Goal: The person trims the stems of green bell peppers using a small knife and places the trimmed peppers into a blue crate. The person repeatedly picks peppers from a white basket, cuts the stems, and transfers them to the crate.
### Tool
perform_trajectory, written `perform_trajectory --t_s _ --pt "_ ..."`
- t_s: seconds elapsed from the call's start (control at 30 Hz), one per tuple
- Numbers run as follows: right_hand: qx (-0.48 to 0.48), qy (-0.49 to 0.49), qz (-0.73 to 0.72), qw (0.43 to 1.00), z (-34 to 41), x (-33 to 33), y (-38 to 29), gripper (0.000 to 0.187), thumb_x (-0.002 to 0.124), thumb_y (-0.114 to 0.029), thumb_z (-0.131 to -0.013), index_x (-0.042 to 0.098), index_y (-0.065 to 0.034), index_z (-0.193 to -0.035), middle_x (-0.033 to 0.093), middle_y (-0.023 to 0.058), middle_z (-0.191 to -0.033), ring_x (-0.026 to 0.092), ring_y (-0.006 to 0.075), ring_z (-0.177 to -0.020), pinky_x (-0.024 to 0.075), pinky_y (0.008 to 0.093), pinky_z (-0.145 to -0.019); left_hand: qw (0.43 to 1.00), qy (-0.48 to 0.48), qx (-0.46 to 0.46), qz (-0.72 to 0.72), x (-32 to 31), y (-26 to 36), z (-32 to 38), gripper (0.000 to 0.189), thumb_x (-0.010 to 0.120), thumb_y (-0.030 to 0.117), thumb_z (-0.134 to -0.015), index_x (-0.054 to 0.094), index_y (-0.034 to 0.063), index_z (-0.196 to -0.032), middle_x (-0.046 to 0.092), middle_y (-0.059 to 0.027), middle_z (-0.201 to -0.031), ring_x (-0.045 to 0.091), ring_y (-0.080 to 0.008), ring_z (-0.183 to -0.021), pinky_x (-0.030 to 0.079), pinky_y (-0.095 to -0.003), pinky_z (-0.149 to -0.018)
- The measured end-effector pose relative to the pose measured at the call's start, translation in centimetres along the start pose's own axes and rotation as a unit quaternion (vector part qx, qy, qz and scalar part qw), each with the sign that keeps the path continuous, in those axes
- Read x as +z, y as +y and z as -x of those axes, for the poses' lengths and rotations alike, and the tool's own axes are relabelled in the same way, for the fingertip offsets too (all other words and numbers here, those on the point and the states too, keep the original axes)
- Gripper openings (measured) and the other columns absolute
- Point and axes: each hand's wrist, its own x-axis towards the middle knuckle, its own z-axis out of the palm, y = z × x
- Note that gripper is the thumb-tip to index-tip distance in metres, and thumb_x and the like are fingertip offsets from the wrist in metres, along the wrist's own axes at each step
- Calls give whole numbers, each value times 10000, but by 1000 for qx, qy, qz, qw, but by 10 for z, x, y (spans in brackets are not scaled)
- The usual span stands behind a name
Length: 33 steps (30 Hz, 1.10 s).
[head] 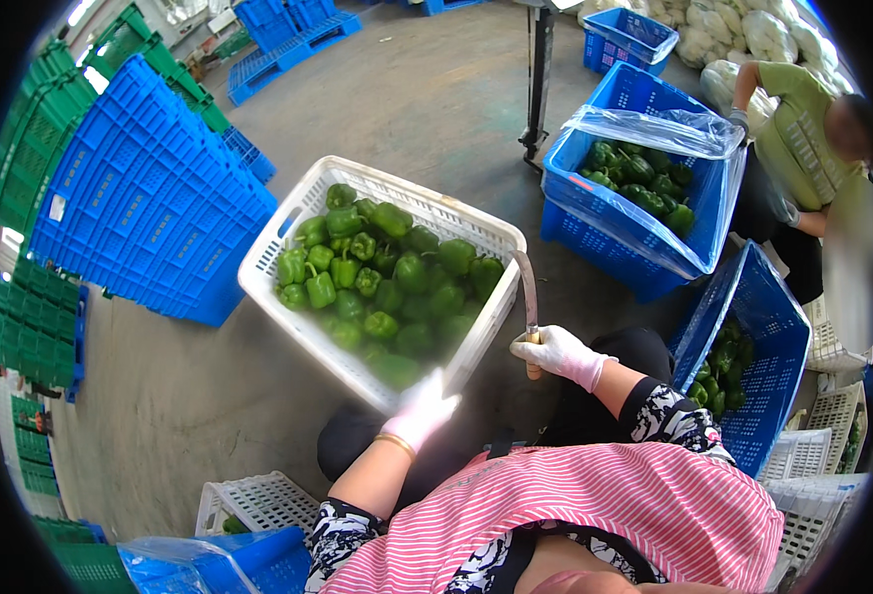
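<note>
In the middle stands a white plastic crate (448,200) holding many green bell peppers (410,273). My left hand (422,416), in a white glove, is at the crate's near wall; blur hides whether its fingers grip the rim. My right hand (564,356), also gloved, is closed around the wooden handle of a curved knife (530,297). The blade points away from me, just right of the crate's right corner. A blue crate lined with clear plastic (600,223), to the right, holds more peppers (641,182). Another blue crate (770,386) with peppers is beside my right arm.
Stacked blue crates (162,200) and green crates (28,148) rise at the left. A metal post (539,82) stands beyond the crate. A co-worker (800,141) is at the right, near wrapped pale produce (767,37). White crates (258,497) are near me at lower left and right.
</note>
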Motion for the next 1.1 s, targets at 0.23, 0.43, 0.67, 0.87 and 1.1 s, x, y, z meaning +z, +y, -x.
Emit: perform_trajectory --t_s 0.23,0.43,0.67,0.87,1.1 --pt "10 -14 49 999 2 -8 2 337 625 -357 -918 703 -41 -1008 679 61 -701 648 157 -685 500 309 -719 1000 19 6 14 1 1 -7 790 658 411 -847 378 -38 -1433 533 -255 -1348 542 -365 -1227 428 -397 -1045" --pt "-63 14 69 996 5 -9 6 413 564 -409 -875 667 -46 -706 666 81 -618 653 235 -628 511 365 -688 994 89 24 66 3 7 -11 527 669 323 -818 541 74 -1265 633 -203 -1185 598 -374 -1108 470 -435 -958" --pt "-77 32 86 993 16 -8 5 350 601 -362 -860 697 -45 -974 698 145 -788 672 304 -729 518 401 -738 996 65 -10 58 12 -3 -35 494 686 271 -807 571 77 -1246 654 -198 -1157 610 -361 -1102 475 -434 -951" --pt "-92 89 139 982 14 -11 12 354 643 -407 -858 698 -114 -1050 698 97 -788 677 246 -727 517 358 -728 992 81 4 99 18 -7 -38 472 692 273 -803 593 68 -1216 660 -200 -1142 609 -370 -1095 475 -437 -945" --pt "-126 114 139 976 17 -18 13 355 633 -383 -837 702 -64 -977 699 193 -917 671 372 -858 519 429 -786 992 88 -1 94 19 -6 -41 457 670 309 -831 594 69 -1213 642 -212 -1167 586 -385 -1117 463 -445 -952"
